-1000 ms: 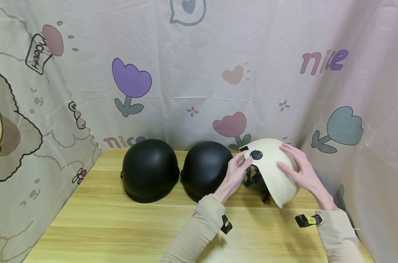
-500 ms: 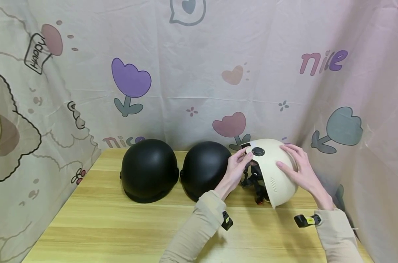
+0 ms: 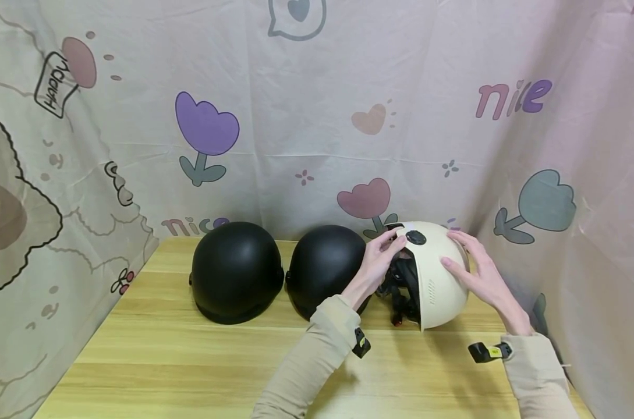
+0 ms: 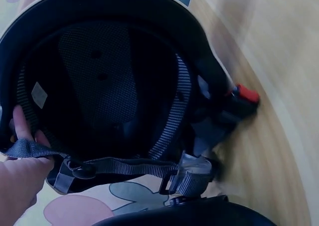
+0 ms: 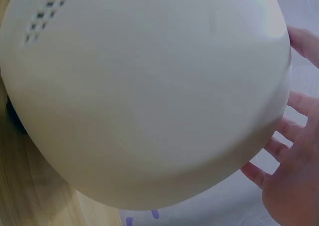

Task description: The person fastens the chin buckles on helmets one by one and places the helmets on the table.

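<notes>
A cream helmet (image 3: 439, 285) lies tilted on its side at the right of the table, its opening facing left. My left hand (image 3: 371, 267) grips the rim beside a round black vent. In the left wrist view, its fingers reach inside the dark-lined helmet, next to the chin strap (image 4: 129, 166). A red-tipped buckle (image 4: 247, 94) hangs by the opening near the wood. My right hand (image 3: 481, 270) holds the shell from the right with fingers and thumb spread over it. The right wrist view shows its fingertips on the smooth shell.
Two black helmets, the left one (image 3: 236, 273) and the middle one (image 3: 324, 270), stand dome-up in a row at the back of the wooden table (image 3: 201, 372). The middle one is close behind my left hand. A printed curtain (image 3: 296, 116) hangs behind and at the sides.
The cream helmet has turned in my hands: its lower edge and hanging straps have swung left, and the round vent has moved slightly right and up. The black helmets stay put.
</notes>
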`<state>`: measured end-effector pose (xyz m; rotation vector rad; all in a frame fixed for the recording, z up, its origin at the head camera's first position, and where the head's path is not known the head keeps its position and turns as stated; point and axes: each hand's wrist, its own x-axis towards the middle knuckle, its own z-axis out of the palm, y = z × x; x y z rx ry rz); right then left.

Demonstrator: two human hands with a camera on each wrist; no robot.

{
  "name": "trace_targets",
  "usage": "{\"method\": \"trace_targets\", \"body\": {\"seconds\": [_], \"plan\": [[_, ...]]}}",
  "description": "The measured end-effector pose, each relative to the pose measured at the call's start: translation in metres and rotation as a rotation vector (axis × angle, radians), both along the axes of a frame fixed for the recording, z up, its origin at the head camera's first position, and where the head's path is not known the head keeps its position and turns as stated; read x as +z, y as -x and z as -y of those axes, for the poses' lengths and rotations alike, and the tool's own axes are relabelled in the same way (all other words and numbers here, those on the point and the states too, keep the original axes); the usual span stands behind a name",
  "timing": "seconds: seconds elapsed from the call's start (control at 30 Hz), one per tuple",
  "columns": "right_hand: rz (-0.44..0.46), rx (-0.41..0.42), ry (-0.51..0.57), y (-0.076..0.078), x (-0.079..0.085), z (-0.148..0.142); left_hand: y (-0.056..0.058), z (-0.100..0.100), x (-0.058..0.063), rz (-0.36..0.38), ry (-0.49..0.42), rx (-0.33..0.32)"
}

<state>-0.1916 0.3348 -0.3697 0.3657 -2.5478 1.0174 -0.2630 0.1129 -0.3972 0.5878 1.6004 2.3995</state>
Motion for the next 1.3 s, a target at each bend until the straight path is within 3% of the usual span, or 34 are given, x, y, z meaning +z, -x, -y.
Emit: {"method": "trace_targets", "body": {"seconds": [0.23,0.57,0.83,1.3], "plan": [[-0.033,0.019,-0.001,0.002,-0.003,0.001,0.000,-0.001,0.005,0.005,0.031,-0.018],[-0.072,0.079,-0.007,0.004,-0.003,0.002,0.001,-0.005,0.008,0.000,0.091,0.018],[-0.091,0.009,-0.055,0.008,-0.004,0.008,0.000,-0.008,0.013,0.007,0.114,0.003],[-0.138,0.045,-0.061,0.010,-0.003,0.016,-0.004,-0.014,0.017,0.019,0.160,0.004]]}}
